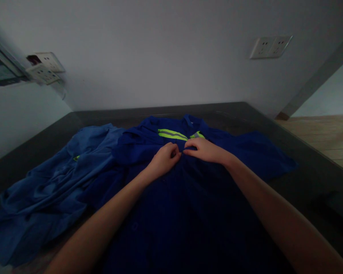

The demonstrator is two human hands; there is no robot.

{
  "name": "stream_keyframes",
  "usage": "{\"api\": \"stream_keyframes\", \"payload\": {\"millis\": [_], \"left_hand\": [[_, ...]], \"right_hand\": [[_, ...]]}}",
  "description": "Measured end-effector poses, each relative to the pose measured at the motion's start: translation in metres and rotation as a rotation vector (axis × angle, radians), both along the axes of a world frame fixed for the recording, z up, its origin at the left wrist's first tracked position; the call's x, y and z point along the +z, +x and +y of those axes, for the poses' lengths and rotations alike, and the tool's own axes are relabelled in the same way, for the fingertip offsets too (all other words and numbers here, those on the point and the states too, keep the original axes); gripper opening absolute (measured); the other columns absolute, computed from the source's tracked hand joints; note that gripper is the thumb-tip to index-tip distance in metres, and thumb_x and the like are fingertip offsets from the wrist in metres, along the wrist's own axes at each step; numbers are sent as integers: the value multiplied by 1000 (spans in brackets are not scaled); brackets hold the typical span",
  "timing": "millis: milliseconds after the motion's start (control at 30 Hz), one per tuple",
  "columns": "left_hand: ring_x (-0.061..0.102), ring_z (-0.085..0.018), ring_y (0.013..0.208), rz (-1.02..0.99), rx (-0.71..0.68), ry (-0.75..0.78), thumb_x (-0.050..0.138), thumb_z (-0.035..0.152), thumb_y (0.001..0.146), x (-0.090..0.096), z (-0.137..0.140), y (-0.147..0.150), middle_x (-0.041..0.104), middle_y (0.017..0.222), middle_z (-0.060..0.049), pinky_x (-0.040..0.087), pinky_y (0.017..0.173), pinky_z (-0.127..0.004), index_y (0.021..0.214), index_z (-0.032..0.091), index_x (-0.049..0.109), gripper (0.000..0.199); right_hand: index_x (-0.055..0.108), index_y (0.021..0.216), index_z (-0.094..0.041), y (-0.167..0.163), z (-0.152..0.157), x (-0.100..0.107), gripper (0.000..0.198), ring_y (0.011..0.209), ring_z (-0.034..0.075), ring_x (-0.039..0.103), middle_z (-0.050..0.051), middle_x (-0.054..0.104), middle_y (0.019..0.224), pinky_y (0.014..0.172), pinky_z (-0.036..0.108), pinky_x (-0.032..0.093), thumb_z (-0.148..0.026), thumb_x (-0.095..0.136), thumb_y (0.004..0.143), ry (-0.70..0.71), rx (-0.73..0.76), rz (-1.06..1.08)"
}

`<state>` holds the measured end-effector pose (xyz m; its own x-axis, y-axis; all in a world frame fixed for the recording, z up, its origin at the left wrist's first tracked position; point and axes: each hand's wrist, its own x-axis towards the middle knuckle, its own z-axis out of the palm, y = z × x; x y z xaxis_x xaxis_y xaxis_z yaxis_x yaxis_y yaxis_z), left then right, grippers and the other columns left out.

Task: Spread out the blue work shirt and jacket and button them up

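Both hands, left (163, 159) and right (204, 149), pinch the dark blue jacket (188, 213); lighter blue garment (54, 190) lies beside.

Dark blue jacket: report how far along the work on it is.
Done: the dark blue jacket lies spread flat on the dark table. In hand: the left hand and right hand pinch its front edges together just below the reflective stripe. Left: the lighter blue garment beside it lies crumpled, untouched.

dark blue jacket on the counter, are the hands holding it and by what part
Both hands pinch the dark blue jacket at its front opening, just below the yellow reflective stripe. The left hand and right hand meet at the centre line, fingertips closed on the fabric edges.
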<state>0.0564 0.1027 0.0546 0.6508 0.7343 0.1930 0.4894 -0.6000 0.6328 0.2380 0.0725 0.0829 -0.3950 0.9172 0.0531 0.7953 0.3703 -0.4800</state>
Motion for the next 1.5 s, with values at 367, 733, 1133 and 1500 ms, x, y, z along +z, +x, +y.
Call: {"api": "stream_keyframes", "payload": {"millis": [367,733,1133,1500], "left_hand": [[51,-17,75,85,82,122,44,22,89,-10,-11,6,50,79,-2,40,67,-29,73,18,49,17],[60,-19,95,-176,-27,-177,61,17,78,1,4,-5,62,110,-8,49,74,-29,105,16,56,28],[58,-12,64,-147,-117,-351,62,30,80,2,7,-6,69,90,-4,46,60,-24,103,13,64,29],[56,-11,63,-96,-63,-34,59,24,83,0,-1,-4,65,77,1,41,60,-22,100,18,62,18]], "right_hand": [[64,77,-15,-4,-2,-5,16,78,17,57,7,66,83,71,27,38,-19,52,87,-24,9,-60],[63,80,-13,0,-7,9,16,71,14,54,6,63,77,64,25,34,-19,50,88,-29,-28,-104],[63,81,-17,2,-13,18,17,71,15,55,5,63,75,64,27,35,-23,49,88,-17,-2,-99],[63,78,-16,-1,-16,17,16,75,17,56,6,65,78,66,27,35,-21,50,87,9,10,-152]]}}
